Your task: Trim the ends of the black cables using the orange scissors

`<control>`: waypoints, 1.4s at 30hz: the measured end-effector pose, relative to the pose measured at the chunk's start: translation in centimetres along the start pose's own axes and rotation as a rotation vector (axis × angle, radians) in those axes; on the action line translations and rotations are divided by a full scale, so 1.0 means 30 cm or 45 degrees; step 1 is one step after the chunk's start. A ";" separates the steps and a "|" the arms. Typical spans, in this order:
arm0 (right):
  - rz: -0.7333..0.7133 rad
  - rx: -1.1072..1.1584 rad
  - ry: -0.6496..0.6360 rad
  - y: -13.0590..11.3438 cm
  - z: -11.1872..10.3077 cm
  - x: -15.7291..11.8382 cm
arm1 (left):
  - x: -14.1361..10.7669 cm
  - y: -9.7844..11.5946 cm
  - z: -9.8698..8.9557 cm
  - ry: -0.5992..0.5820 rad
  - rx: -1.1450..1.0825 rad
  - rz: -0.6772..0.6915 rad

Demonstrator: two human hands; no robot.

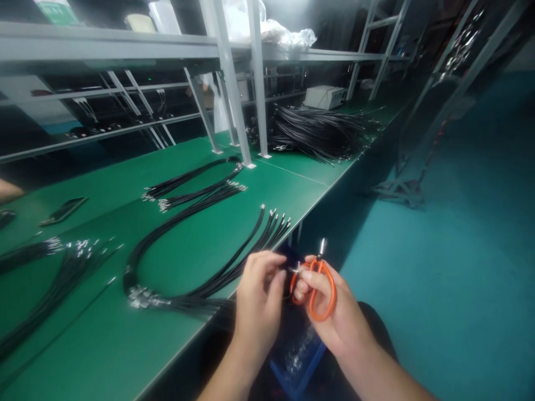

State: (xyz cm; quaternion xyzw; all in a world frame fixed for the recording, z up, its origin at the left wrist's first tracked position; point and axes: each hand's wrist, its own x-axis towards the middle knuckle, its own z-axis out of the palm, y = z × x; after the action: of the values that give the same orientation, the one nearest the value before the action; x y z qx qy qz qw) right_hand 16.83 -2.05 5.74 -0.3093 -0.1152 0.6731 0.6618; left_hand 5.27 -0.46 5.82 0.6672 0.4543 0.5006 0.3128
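Observation:
Orange-handled scissors (333, 298) are held in my right hand (330, 301), with their metal tip pointing up and its thumb and index finger pinched near a small shiny piece (295, 269). Close beside it, my left hand (259, 292) has its fingers curled and pressed together; whatever they hold is too small to make out. Both hands are past the green table's edge. Just left of them, a bundle of black cables (221, 275) with silver ends lies curved on the green table (200, 245).
More black cables lie at the left (42, 301) and in a large pile (313, 131) farther back. A phone (64, 210) rests near another person's hand (9, 191). Metal shelf posts (234, 94) stand on the table. Below my hands is a blue bin (298, 362).

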 end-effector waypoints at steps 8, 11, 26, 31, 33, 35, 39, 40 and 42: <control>-0.030 0.025 -0.037 0.001 0.029 0.002 | 0.020 0.005 -0.037 0.062 0.488 0.322; -0.066 0.034 -0.041 0.004 0.030 0.010 | 0.021 0.012 -0.051 -0.038 0.278 0.082; -0.181 -0.233 -0.084 -0.020 0.050 0.011 | -0.004 0.025 -0.022 -0.209 -0.344 -0.370; -0.347 -0.443 -0.017 -0.018 0.035 0.001 | -0.009 0.021 -0.031 -0.186 -0.391 -0.418; -0.512 -0.626 0.019 -0.022 0.023 -0.009 | -0.009 0.021 -0.034 -0.181 -0.397 -0.443; -0.644 -0.825 -0.023 -0.028 0.012 -0.017 | -0.007 0.025 -0.036 -0.190 -0.406 -0.453; -0.762 -1.117 -0.163 -0.031 0.002 -0.020 | -0.006 0.035 -0.037 -0.202 -0.428 -0.448; -0.800 -1.162 -0.152 -0.027 0.001 -0.019 | -0.006 0.036 -0.036 -0.200 -0.434 -0.450; -0.904 -1.253 -0.106 -0.015 -0.003 -0.015 | -0.009 0.038 -0.035 -0.197 -0.442 -0.451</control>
State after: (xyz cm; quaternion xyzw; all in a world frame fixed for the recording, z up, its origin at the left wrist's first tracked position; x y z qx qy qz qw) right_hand 17.22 -2.46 6.06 -0.4951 -0.5345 0.2906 0.6203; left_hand 4.58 -1.20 7.03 0.5500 0.4461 0.4559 0.5391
